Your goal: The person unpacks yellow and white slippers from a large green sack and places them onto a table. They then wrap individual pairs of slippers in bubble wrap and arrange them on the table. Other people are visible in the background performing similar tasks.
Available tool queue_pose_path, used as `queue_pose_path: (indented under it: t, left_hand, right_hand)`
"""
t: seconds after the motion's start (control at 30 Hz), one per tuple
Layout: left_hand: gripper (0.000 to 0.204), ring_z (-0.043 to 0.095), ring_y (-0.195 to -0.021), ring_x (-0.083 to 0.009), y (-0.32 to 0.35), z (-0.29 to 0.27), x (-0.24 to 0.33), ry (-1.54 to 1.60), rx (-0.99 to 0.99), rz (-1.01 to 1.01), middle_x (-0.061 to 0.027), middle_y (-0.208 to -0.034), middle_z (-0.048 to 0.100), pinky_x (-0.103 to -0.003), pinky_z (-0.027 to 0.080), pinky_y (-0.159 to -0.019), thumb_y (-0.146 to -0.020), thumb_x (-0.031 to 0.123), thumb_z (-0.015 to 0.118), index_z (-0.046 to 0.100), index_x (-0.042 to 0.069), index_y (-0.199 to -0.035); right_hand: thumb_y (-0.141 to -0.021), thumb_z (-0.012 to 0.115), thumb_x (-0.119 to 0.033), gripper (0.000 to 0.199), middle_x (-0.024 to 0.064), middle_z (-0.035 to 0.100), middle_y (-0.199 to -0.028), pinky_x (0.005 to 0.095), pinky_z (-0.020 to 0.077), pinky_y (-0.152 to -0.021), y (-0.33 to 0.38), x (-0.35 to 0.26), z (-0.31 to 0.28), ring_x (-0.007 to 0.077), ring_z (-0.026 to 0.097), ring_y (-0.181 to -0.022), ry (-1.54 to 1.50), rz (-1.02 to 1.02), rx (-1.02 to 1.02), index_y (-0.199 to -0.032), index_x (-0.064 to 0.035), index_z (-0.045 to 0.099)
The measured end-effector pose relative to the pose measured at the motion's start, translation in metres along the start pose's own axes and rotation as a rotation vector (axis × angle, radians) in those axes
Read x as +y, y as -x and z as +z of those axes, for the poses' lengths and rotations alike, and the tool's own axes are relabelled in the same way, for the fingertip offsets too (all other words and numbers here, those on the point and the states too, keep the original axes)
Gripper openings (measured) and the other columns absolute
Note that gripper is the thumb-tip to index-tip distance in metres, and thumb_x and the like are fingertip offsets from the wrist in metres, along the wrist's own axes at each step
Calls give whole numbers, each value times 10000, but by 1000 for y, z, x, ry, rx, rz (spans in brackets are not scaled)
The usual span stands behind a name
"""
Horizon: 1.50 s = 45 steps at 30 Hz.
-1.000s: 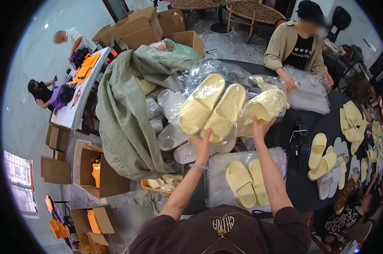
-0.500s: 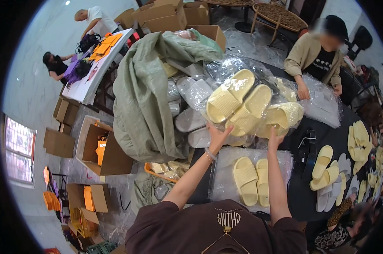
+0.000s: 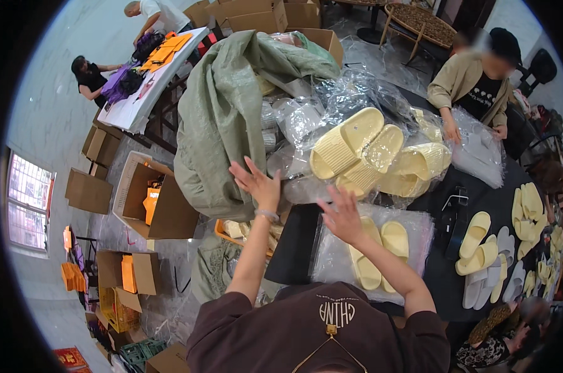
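Pale yellow ribbed foam slippers lie in clear plastic bags on the heap, just ahead of my hands. My left hand and right hand hover empty, fingers spread. I would grip one bag firmly with both hands, so the loose ones do not slide.

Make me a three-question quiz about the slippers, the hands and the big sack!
1. Where does the green sack lie?
A left of the bagged slippers
B on the floor
C under the chair

2. What colour is the slipper pair lying below the right hand?
A red
B pale yellow
C black

3. How are the left hand and right hand?
A fists
B open, fingers spread
C holding scissors

Answers: 1 A, it is heaped left of the bagged slippers. 2 B, both are pale yellow. 3 B, both hands are empty.
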<state>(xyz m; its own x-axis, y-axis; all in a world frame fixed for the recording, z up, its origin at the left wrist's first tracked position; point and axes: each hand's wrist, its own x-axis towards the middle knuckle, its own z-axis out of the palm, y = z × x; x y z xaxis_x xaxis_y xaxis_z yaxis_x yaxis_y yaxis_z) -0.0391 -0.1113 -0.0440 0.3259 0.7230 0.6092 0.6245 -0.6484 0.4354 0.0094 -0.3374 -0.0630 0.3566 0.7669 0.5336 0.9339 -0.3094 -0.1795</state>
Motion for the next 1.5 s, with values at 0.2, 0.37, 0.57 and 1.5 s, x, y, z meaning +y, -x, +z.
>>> queue_pose_path:
  t: [0.2, 0.37, 0.57, 1.5]
  left_hand:
    - [526, 440, -1226, -336, -54, 7, -128, 200, -278, -306, -211, -1296, 477, -458, 361, -960, -788, 66, 569, 437, -2, -1292]
    - [434, 447, -1228, -333, -121, -46, -216, 1712, -339, -1280, -197, -1299, 491, -474, 323, -1064, -887, 175, 328, 481, -22, -1243]
    - [384, 538, -1118, -260, -83, 6, -276, 1350, 377, -1050, -152, -1229, 564, -433, 407, -967, -893, 180, 365, 561, 4, -1172]
    - [281, 603, -546, -312, -161, 27, -13, -62, -123, 547, -135, -639, 614, -421, 471, -500, -831, 325, 618, 519, 68, -777]
  right_hand:
    - [-747, 605, -150, 532, 50, 227, -1518, 514, 112, -1116, -52, 14, 46, 260, 150, -1410, 195, -61, -103, -1270, -206, 521]
    - [-756, 587, -140, 521, 39, 180, -1538, 476, 142, -1102, -64, 52, 46, 228, 130, -1418, 270, -40, -243, -1269, -208, 530]
    - [-727, 644, -156, 537, 42, 207, -1528, 495, 132, -1107, -71, 41, 37, 226, 152, -1412, 194, -70, -318, -1254, -195, 545]
    - [-782, 594, -59, 338, 109, 509, -1270, 468, 306, -1027, 12, 0, -34, 275, 454, -1209, -215, 236, -44, -1115, -109, 604]
